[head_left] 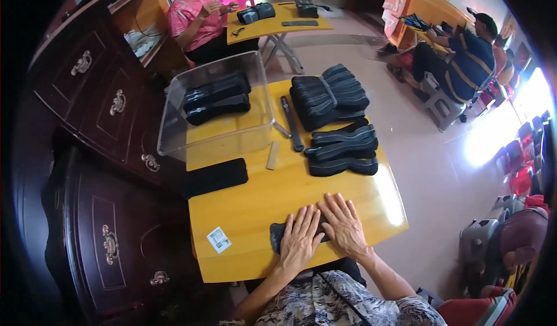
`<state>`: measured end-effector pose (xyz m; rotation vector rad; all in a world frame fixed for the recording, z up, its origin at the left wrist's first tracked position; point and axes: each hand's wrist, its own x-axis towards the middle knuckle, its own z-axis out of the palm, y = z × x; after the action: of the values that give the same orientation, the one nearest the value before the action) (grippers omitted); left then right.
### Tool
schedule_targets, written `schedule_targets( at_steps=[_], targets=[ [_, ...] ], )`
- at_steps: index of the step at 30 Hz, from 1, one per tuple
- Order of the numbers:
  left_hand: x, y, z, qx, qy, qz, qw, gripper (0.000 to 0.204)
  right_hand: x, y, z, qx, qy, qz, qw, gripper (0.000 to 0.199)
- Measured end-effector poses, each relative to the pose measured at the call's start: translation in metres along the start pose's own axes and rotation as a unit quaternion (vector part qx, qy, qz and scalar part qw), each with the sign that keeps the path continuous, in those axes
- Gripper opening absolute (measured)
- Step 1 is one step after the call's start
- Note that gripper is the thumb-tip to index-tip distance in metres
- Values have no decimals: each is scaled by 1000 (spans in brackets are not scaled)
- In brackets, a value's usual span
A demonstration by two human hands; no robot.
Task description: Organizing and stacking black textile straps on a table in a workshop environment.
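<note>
Yellow worktop (pixel 249 204), glossy at right. Black piece (pixel 277 237) partly covered by left grip (pixel 298 241), laid flat, nothing pinched; right grip (pixel 346 231), spread, rested alongside. Piece could be skewed by uneven pressing. Black pads (pixel 342 150) piled beyond right grip.

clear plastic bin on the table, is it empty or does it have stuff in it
Not empty: dark bundles lie inside the clear plastic bin, visible within its rim.

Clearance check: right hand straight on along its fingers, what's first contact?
Sliding across the yellow tabletop, the right hand would likely meet the nearest curved black fabric piece of the row beyond. Assumes it stays low; depth is hard to judge.
</note>
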<state>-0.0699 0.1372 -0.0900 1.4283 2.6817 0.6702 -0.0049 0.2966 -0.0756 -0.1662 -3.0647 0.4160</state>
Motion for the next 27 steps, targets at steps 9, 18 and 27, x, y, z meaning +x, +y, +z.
schedule_targets(
  at_steps=[9,18,27],
  targets=[
    [-26,-39,-32,64,0,-21,998,60,4,-4,-5,45,-21,4,999,53],
    [-29,-43,-26,91,15,-13,996,63,-22,9,-23,102,-18,15,995,55],
    [5,6,7,-4,53,82,995,68,-12,17,-55,186,-36,10,982,59]
  ],
)
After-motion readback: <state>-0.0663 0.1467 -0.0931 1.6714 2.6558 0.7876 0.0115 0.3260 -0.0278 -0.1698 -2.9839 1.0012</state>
